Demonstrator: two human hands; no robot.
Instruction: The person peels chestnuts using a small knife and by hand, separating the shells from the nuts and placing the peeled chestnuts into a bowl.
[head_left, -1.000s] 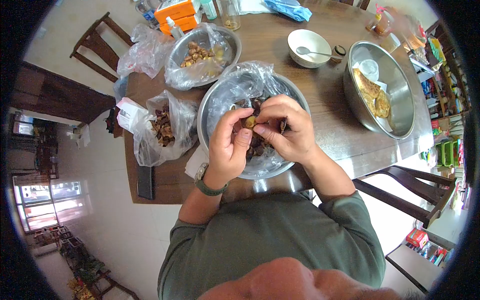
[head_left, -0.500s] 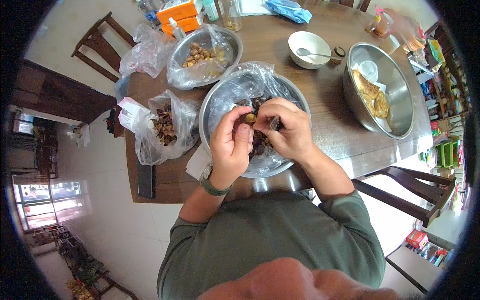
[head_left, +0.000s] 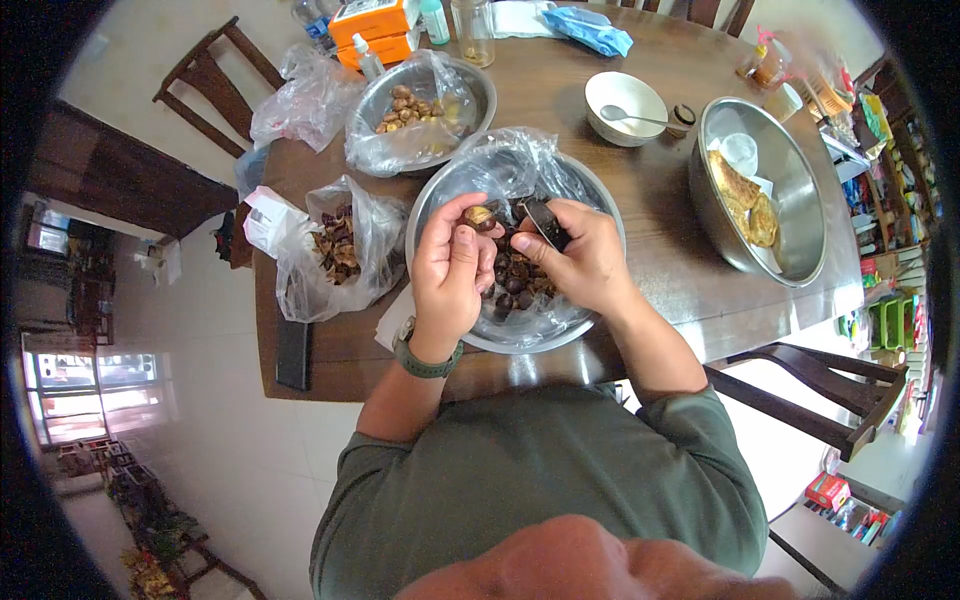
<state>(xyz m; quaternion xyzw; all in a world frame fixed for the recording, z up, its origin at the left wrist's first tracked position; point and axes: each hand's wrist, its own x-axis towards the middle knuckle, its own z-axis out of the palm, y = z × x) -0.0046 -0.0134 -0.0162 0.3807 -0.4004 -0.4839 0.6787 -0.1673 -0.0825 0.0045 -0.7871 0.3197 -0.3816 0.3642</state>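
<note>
My left hand [head_left: 447, 265] pinches a partly peeled chestnut [head_left: 481, 219] between thumb and fingers, its yellowish flesh showing. Beside it, my right hand [head_left: 590, 255] is closed on a dark, flat, elongated tool [head_left: 545, 222]; its exact kind is not clear. Both hands are over a metal basin [head_left: 612, 215] lined with clear plastic, where dark unpeeled chestnuts [head_left: 517, 290] lie. Behind and to the left, a second plastic-lined basin [head_left: 487, 105] contains peeled chestnuts [head_left: 408, 108]. A clear plastic bag [head_left: 372, 275] at the left is filled with brown shell pieces [head_left: 338, 245].
On the right stands a large steel bowl [head_left: 812, 200] with flat browned food [head_left: 745, 200]. A white bowl [head_left: 640, 90] with a spoon [head_left: 635, 117] is at the back. A dark phone [head_left: 293, 355] lies near the left table edge. Chairs [head_left: 815, 395] surround the table.
My hands have moved slightly apart. The chestnut is turned and more visible in my left hand, and the dark tool in my right hand has swung into fuller view.
</note>
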